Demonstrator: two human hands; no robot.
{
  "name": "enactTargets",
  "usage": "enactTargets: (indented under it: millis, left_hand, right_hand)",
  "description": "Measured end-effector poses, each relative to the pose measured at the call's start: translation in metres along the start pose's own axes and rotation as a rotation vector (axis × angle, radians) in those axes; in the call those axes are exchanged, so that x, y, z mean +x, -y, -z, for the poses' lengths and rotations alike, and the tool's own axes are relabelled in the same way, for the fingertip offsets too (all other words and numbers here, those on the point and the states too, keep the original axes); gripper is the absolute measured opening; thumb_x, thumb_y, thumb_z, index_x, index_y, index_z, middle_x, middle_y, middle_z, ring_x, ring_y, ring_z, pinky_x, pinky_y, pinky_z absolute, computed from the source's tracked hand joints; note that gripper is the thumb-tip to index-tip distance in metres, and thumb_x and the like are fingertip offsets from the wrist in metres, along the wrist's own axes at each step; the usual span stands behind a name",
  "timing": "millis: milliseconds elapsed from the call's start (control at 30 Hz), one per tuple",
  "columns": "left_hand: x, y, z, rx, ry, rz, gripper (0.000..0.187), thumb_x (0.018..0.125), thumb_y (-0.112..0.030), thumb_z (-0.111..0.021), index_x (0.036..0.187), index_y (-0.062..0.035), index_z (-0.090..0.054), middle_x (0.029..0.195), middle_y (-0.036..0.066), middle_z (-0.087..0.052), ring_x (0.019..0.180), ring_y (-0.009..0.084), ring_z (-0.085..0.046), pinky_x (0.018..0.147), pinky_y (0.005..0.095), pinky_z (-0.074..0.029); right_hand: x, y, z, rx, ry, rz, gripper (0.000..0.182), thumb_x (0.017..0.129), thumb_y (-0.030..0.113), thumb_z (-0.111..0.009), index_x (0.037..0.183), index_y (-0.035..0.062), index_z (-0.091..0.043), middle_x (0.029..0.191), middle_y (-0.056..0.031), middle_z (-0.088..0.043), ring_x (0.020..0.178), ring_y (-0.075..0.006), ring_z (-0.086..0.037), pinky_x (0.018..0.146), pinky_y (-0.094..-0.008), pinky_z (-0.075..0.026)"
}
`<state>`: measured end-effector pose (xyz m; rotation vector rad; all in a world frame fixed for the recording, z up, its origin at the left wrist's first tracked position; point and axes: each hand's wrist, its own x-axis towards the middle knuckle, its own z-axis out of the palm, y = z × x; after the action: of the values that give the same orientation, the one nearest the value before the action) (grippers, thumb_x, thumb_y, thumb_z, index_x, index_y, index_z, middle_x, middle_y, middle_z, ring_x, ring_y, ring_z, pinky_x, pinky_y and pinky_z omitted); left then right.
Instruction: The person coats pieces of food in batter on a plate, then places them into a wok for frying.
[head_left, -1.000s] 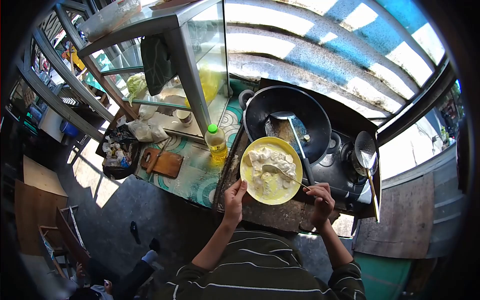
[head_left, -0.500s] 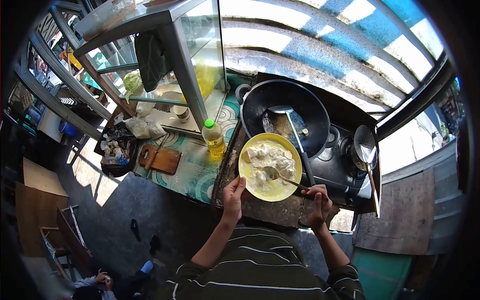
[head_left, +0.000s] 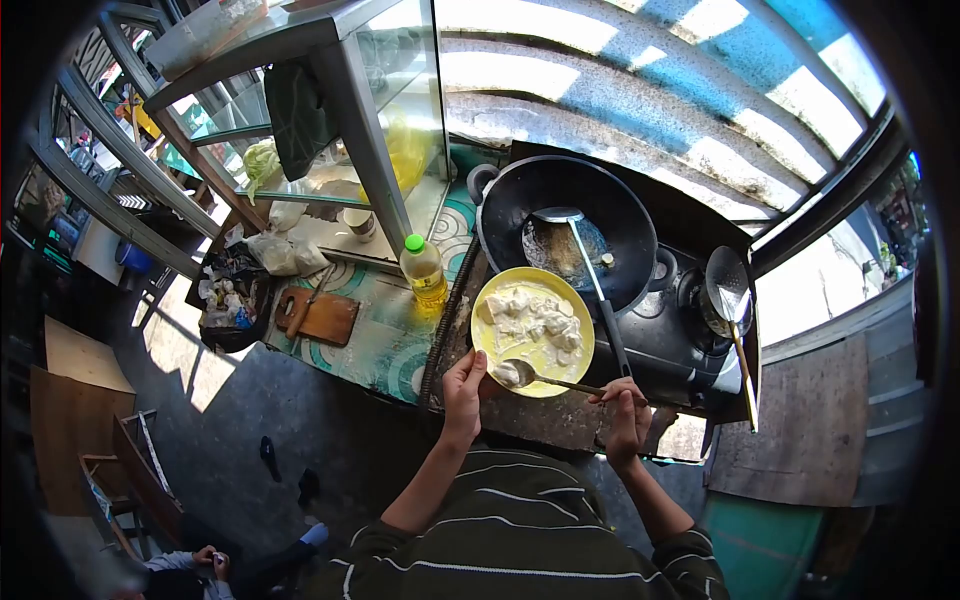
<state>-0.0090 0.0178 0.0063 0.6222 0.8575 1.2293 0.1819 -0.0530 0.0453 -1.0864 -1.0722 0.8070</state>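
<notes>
Left fingers [head_left: 477, 366] grip the bowl [head_left: 530, 273], right fingers [head_left: 622, 392] the spoon [head_left: 560, 383] — wok [head_left: 520, 190] just beyond the rim, tabletop [head_left: 555, 420] edge nearside — bowl's underside hidden

Bowl [head_left: 585, 314]: smooth, glossy, plastic-looking. Spoon [head_left: 562, 383]: shiny metal. Wok [head_left: 626, 215]: matt metal. Cutting board [head_left: 334, 320]: wood.

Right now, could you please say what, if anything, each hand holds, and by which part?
Left hand: yellow dish, by its near-left rim; right hand: spoon, by its handle.
</notes>
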Motion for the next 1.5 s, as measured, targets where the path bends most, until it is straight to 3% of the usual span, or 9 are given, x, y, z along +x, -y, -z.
enactTargets:
  millis: [133, 267, 467, 500, 567, 767, 967, 1033, 1500]
  left_hand:
    - [-0.001, 0.0, 0.0, 0.009, -0.044, -0.008, 0.029, 0.088, -0.019, -0.044, 0.102, 0.0054, -0.053, 0.092, 0.006, -0.059, 0.081, 0.0061, -0.052, 0.074, 0.019, -0.04]
    - [-0.001, 0.005, 0.005, -0.003, -0.071, -0.036, 0.029, 0.088, -0.019, -0.044, 0.101, 0.0054, -0.053, 0.091, 0.006, -0.059, 0.081, 0.0059, -0.052, 0.074, 0.0191, -0.04]
    - [-0.007, 0.0, 0.01, 0.004, -0.077, -0.019, 0.029, 0.088, -0.019, -0.044, 0.1, 0.0053, -0.053, 0.091, 0.006, -0.059, 0.079, 0.0066, -0.054, 0.071, 0.0196, -0.043]
    - [-0.007, 0.001, 0.011, 0.006, -0.072, -0.016, 0.029, 0.088, -0.02, -0.044, 0.101, 0.0053, -0.053, 0.091, 0.006, -0.059, 0.079, 0.0067, -0.054, 0.07, 0.0197, -0.043]
    - [-0.009, 0.002, 0.013, 0.007, -0.068, -0.018, 0.03, 0.088, -0.02, -0.044, 0.101, 0.0053, -0.053, 0.091, 0.006, -0.059, 0.079, 0.0069, -0.055, 0.069, 0.0198, -0.044]
    - [-0.017, -0.002, 0.018, -0.019, -0.074, 0.002, 0.029, 0.088, -0.019, -0.045, 0.101, 0.0056, -0.053, 0.091, 0.006, -0.059, 0.08, 0.0065, -0.054, 0.072, 0.0195, -0.042]
    - [-0.02, 0.0, 0.029, -0.015, -0.097, -0.003, 0.029, 0.088, -0.019, -0.045, 0.1, 0.0056, -0.054, 0.091, 0.006, -0.059, 0.081, 0.006, -0.053, 0.074, 0.0196, -0.041]
    - [-0.019, 0.003, 0.033, 0.031, -0.081, -0.022, 0.029, 0.087, -0.021, -0.045, 0.101, 0.0035, -0.052, 0.094, 0.008, -0.058, 0.083, 0.0108, -0.056, 0.073, 0.0229, -0.046]
    - [-0.014, 0.001, 0.029, 0.023, -0.083, -0.025, 0.026, 0.087, -0.02, -0.045, 0.097, 0.0025, -0.053, 0.092, 0.006, -0.058, 0.082, 0.0085, -0.055, 0.072, 0.0208, -0.043]
  right_hand:
    - [0.011, -0.009, 0.009, 0.263, -0.144, -0.22, 0.024, 0.089, 0.017, -0.035, 0.084, -0.0017, -0.05, 0.079, -0.0082, -0.05, 0.068, -0.0168, -0.053, 0.068, -0.0272, -0.041]
    - [0.043, 0.003, 0.021, 0.199, -0.219, -0.101, 0.024, 0.09, 0.019, -0.034, 0.086, 0.0008, -0.05, 0.08, -0.0068, -0.052, 0.071, -0.0154, -0.055, 0.068, -0.0277, -0.041]
    - [0.128, -0.004, 0.04, -0.502, -0.308, 0.443, 0.02, 0.087, 0.011, -0.041, 0.088, 0.0009, -0.058, 0.076, -0.0077, -0.058, 0.071, -0.0151, -0.051, 0.067, -0.0264, -0.038]
    - [0.142, -0.013, 0.044, -0.501, -0.307, 0.447, 0.02, 0.087, 0.011, -0.041, 0.088, 0.0009, -0.058, 0.076, -0.0077, -0.058, 0.071, -0.0151, -0.051, 0.067, -0.0264, -0.038]
    - [0.163, -0.032, 0.053, -0.942, -0.142, 0.513, 0.015, 0.082, 0.008, -0.047, 0.087, 0.0062, -0.061, 0.077, -0.0065, -0.06, 0.072, -0.0179, -0.05, 0.068, -0.0287, -0.038]
    - [0.184, -0.066, 0.058, -1.264, 0.089, 0.599, 0.013, 0.077, 0.011, -0.053, 0.086, 0.0113, -0.062, 0.083, 0.0008, -0.061, 0.077, -0.0177, -0.048, 0.068, -0.0308, -0.034]
    - [0.191, -0.071, 0.054, -1.286, 0.124, 0.619, 0.014, 0.075, 0.009, -0.053, 0.086, 0.0117, -0.062, 0.084, 0.0014, -0.062, 0.077, -0.0166, -0.048, 0.066, -0.0299, -0.033]
    - [0.192, -0.072, 0.054, -1.289, 0.127, 0.621, 0.014, 0.075, 0.009, -0.053, 0.086, 0.0116, -0.062, 0.084, 0.0014, -0.062, 0.077, -0.0166, -0.048, 0.066, -0.0297, -0.033]
    - [0.197, -0.074, 0.054, -1.281, 0.096, 0.586, 0.016, 0.076, 0.01, -0.052, 0.088, 0.0125, -0.062, 0.083, 0.0005, -0.062, 0.077, -0.0169, -0.049, 0.066, -0.03, -0.033]
